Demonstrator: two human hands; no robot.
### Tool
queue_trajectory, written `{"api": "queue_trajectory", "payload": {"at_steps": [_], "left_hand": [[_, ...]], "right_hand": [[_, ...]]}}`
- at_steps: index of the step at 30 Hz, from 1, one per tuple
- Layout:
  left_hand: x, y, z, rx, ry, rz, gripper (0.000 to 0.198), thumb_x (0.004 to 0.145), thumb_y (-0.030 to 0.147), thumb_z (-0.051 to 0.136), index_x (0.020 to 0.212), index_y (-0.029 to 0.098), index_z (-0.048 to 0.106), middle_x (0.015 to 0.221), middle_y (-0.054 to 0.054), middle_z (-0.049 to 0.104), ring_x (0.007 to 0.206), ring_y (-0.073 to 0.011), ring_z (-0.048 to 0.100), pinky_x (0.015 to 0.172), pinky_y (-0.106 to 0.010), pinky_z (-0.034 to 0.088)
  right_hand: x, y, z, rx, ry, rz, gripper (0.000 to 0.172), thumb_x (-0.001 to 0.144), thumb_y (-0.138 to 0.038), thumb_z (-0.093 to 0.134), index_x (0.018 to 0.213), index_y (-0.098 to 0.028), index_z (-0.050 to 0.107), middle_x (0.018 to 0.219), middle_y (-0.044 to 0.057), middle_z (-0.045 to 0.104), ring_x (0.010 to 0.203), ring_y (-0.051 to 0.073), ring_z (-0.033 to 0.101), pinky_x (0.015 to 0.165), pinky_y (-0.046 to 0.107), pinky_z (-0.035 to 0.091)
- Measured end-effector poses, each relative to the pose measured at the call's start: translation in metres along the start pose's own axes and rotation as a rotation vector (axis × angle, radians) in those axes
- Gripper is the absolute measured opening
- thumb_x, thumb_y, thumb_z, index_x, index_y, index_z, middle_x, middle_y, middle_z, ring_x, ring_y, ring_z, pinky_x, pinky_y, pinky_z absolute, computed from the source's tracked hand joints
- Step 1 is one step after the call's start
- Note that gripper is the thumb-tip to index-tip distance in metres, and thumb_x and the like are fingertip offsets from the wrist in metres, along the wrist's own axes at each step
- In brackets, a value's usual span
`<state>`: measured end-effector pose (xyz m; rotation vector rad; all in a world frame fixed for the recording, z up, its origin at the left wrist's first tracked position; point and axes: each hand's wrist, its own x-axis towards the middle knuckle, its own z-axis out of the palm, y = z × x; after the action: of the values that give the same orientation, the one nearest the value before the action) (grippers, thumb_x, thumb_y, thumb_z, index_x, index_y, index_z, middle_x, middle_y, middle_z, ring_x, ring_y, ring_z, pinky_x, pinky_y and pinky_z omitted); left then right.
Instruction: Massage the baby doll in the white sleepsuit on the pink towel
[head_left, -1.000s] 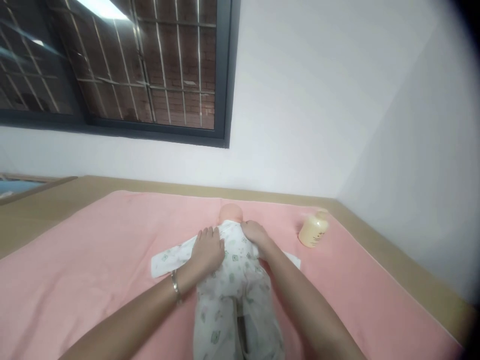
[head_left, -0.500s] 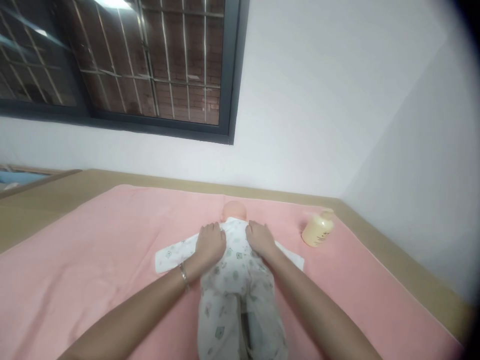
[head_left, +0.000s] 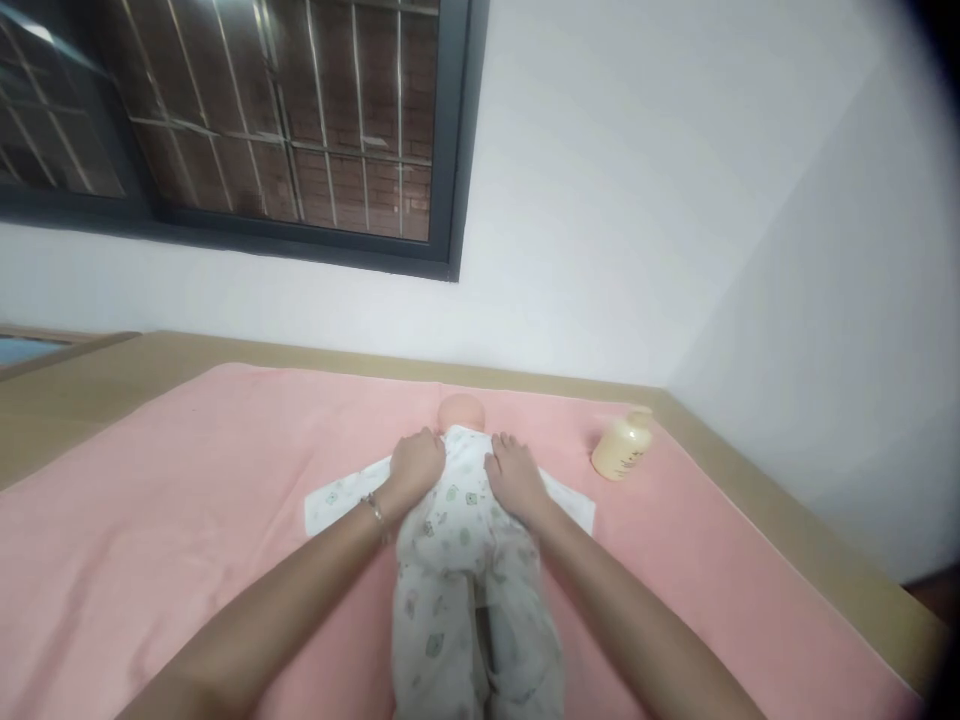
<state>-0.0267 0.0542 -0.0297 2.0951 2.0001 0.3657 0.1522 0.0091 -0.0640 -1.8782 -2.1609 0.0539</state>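
A baby doll (head_left: 461,410) lies on a pink towel (head_left: 187,500), head away from me, dressed in a white printed sleepsuit (head_left: 465,570). Only the top of its head shows. My left hand (head_left: 416,468) rests flat on the doll's left shoulder, fingers stretched toward the neck; a bracelet sits on that wrist. On the other shoulder lies my right hand (head_left: 514,478), fingers also spread flat over the cloth. Both sleeves stick out sideways beneath my hands.
A pale yellow lotion bottle (head_left: 621,452) lies on the towel to the right of the doll. The towel covers a tan-edged surface (head_left: 825,560) set in a white wall corner. A barred dark window (head_left: 262,130) is above left.
Both hands have slid a little upward along the doll's shoulders toward its neck. The view has shifted slightly.
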Motion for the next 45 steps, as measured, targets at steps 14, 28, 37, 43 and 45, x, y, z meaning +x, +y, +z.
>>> {"api": "queue_trajectory", "payload": {"at_steps": [14,28,37,43,45], "left_hand": [[0.003,0.004,-0.003,0.037,0.005,0.059,0.050,0.094,0.040,0.025,0.097,0.010,0.066,0.102,-0.018,0.068,0.093,-0.0265,0.065,0.081,-0.034,0.044],[-0.051,-0.005,0.021,0.057,0.217,0.248,0.045,0.093,0.031,0.029,0.124,0.006,0.050,0.133,-0.020,0.051,0.128,-0.0278,0.042,0.106,-0.041,0.029],[-0.010,0.010,0.009,0.058,0.121,0.107,0.046,0.093,0.033,0.027,0.101,0.006,0.063,0.103,-0.020,0.066,0.104,-0.0296,0.059,0.093,-0.041,0.037],[-0.061,-0.004,0.026,0.059,0.231,0.232,0.054,0.094,0.037,0.028,0.132,0.001,0.043,0.141,-0.023,0.041,0.133,-0.0309,0.035,0.106,-0.042,0.027],[-0.055,-0.004,0.024,0.052,0.215,0.216,0.053,0.093,0.037,0.029,0.130,0.002,0.045,0.139,-0.023,0.044,0.131,-0.0309,0.037,0.106,-0.041,0.027]], "right_hand": [[-0.011,-0.003,-0.002,-0.071,-0.011,0.028,0.061,0.098,-0.038,0.018,0.145,-0.001,0.029,0.151,0.019,0.027,0.139,0.031,0.020,0.111,0.043,0.008],[0.033,0.010,-0.014,0.045,-0.173,0.122,0.056,0.097,-0.035,0.019,0.133,-0.003,0.045,0.136,0.023,0.047,0.127,0.030,0.040,0.107,0.051,0.017],[0.003,0.000,0.000,-0.004,-0.011,0.095,0.065,0.098,-0.043,0.017,0.143,0.001,0.032,0.149,0.022,0.029,0.138,0.032,0.022,0.111,0.048,0.009],[0.044,0.009,-0.005,0.082,-0.052,0.230,0.058,0.098,-0.039,0.016,0.123,-0.006,0.056,0.129,0.021,0.054,0.124,0.030,0.042,0.107,0.056,0.009],[0.033,0.004,-0.004,0.075,0.003,0.193,0.056,0.098,-0.038,0.017,0.125,-0.008,0.055,0.130,0.020,0.053,0.125,0.029,0.041,0.108,0.054,0.007]]}}
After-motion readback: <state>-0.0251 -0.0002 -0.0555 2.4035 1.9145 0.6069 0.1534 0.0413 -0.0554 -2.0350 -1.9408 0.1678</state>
